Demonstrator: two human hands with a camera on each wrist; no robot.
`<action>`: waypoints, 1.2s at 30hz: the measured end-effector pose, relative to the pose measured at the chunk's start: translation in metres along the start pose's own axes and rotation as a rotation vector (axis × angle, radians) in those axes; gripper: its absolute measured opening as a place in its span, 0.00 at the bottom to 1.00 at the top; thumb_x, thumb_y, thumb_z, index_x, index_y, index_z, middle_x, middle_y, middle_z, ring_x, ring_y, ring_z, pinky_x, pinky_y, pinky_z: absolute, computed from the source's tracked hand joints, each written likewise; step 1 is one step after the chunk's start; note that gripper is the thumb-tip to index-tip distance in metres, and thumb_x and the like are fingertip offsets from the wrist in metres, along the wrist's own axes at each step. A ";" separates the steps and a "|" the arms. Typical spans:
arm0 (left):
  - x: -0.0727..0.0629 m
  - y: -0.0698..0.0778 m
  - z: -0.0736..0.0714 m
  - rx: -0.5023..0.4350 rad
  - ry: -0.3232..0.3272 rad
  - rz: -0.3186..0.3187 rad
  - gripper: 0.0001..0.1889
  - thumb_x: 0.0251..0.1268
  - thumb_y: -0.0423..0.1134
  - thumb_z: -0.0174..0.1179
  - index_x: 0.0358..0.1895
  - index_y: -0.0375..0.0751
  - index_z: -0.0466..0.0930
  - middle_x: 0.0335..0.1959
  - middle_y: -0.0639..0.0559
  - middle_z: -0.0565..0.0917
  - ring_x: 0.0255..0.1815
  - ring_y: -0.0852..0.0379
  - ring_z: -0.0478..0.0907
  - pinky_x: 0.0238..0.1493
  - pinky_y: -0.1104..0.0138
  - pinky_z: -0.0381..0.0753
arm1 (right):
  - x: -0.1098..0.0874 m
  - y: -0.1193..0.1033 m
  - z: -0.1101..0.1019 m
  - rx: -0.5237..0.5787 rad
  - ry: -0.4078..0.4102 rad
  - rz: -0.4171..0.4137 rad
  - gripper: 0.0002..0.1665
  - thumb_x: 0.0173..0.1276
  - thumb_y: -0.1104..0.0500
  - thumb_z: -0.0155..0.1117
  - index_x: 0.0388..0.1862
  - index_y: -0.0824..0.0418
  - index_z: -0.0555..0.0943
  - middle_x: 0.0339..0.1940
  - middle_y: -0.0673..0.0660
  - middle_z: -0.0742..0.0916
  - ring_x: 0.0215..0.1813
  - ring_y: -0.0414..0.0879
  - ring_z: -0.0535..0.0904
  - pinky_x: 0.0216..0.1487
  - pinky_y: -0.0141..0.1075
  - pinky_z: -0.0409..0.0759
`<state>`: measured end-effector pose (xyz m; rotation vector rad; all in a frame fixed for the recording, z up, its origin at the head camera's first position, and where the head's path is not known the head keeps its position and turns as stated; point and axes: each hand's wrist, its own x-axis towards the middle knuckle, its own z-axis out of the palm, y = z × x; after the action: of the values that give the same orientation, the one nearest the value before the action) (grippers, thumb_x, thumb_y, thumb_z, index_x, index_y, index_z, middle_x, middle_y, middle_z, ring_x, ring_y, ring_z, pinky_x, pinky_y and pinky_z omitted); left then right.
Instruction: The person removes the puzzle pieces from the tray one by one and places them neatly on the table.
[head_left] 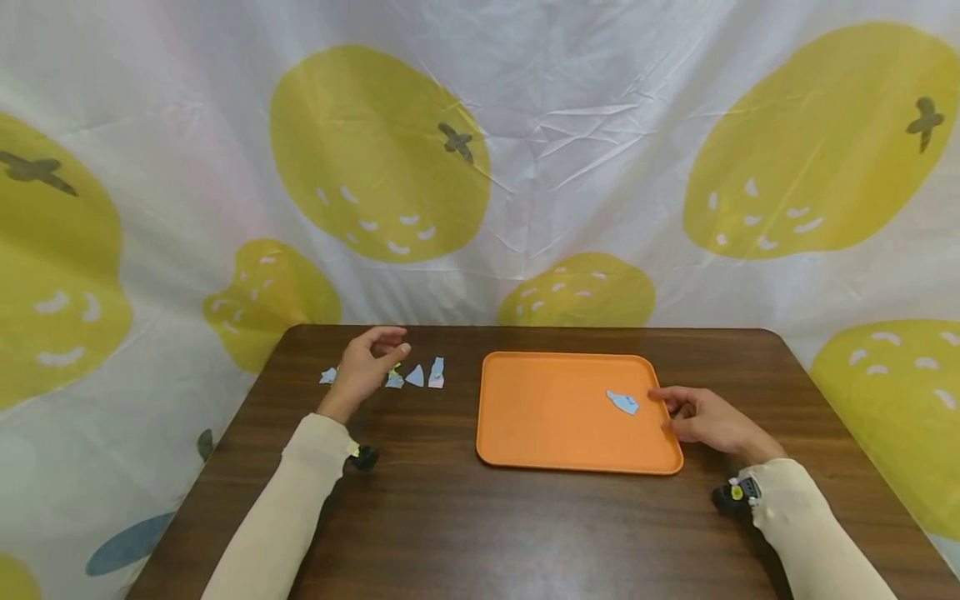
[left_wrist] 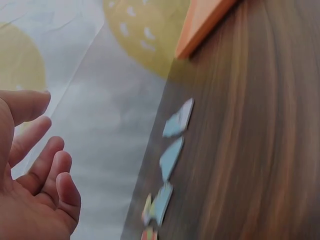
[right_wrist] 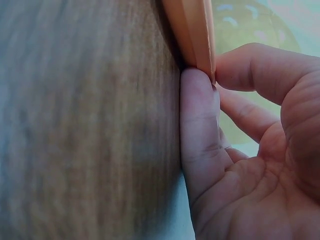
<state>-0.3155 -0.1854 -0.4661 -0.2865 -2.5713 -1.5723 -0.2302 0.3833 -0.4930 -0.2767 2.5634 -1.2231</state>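
Note:
My left hand [head_left: 367, 367] is raised over the far left of the table with its fingers loosely bent and nothing between them. Below and beside it lies a row of several small, flat, jagged pale-blue pieces [head_left: 437, 373], some with yellow or red print; the hand covers part of the row in the head view. In the left wrist view, these pieces [left_wrist: 171, 159] appear apart from the fingers. My right hand [head_left: 712, 421] holds the right rim of an orange tray [head_left: 555, 457] between thumb [right_wrist: 200, 107] and fingers. One pale-blue piece [head_left: 623, 403] lies inside the tray, toward its right side.
The dark wooden table [head_left: 525, 525] ends at a white curtain [head_left: 585, 150] printed with large yellow fruit, hanging right behind its far edge. Both wrists carry small dark strapped devices [head_left: 731, 497].

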 end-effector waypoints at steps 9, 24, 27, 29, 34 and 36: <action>0.005 0.023 0.042 -0.041 -0.081 0.039 0.21 0.73 0.48 0.69 0.64 0.47 0.84 0.62 0.42 0.85 0.59 0.45 0.80 0.60 0.52 0.80 | -0.002 0.002 0.001 0.007 -0.005 0.003 0.38 0.68 0.63 0.70 0.76 0.67 0.73 0.51 0.63 0.79 0.38 0.42 0.76 0.39 0.32 0.80; 0.011 0.055 0.109 -0.018 -0.237 0.088 0.20 0.73 0.48 0.69 0.64 0.50 0.84 0.66 0.46 0.83 0.63 0.44 0.81 0.63 0.50 0.82 | -0.003 0.002 -0.003 0.004 -0.001 -0.004 0.38 0.68 0.63 0.70 0.77 0.67 0.73 0.51 0.63 0.79 0.38 0.42 0.77 0.39 0.32 0.81; 0.012 0.061 0.126 -0.010 -0.266 0.109 0.19 0.72 0.48 0.70 0.63 0.52 0.84 0.64 0.48 0.84 0.61 0.47 0.81 0.61 0.53 0.82 | -0.001 0.002 -0.005 0.005 -0.001 -0.006 0.38 0.69 0.63 0.70 0.77 0.67 0.73 0.52 0.64 0.79 0.37 0.41 0.77 0.40 0.32 0.81; 0.012 0.066 0.137 -0.009 -0.291 0.122 0.21 0.72 0.48 0.70 0.64 0.50 0.84 0.64 0.47 0.84 0.59 0.48 0.81 0.60 0.53 0.82 | 0.000 0.002 -0.005 0.004 0.000 -0.004 0.38 0.69 0.62 0.70 0.77 0.67 0.73 0.51 0.64 0.79 0.37 0.41 0.77 0.39 0.32 0.81; 0.009 0.077 0.161 -0.002 -0.367 0.127 0.22 0.72 0.49 0.70 0.65 0.49 0.84 0.64 0.45 0.84 0.57 0.52 0.79 0.58 0.54 0.81 | 0.002 0.002 -0.004 0.004 -0.008 0.005 0.38 0.69 0.62 0.71 0.77 0.66 0.72 0.52 0.64 0.79 0.38 0.42 0.77 0.39 0.32 0.80; 0.008 0.080 0.169 -0.011 -0.395 0.124 0.22 0.71 0.48 0.71 0.65 0.49 0.83 0.65 0.45 0.83 0.57 0.53 0.79 0.59 0.55 0.81 | 0.001 0.002 -0.003 0.007 -0.016 0.007 0.38 0.69 0.62 0.70 0.77 0.66 0.72 0.52 0.63 0.79 0.39 0.43 0.77 0.41 0.32 0.81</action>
<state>-0.3055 0.0014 -0.4725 -0.8168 -2.7557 -1.6218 -0.2325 0.3863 -0.4933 -0.2744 2.5438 -1.2228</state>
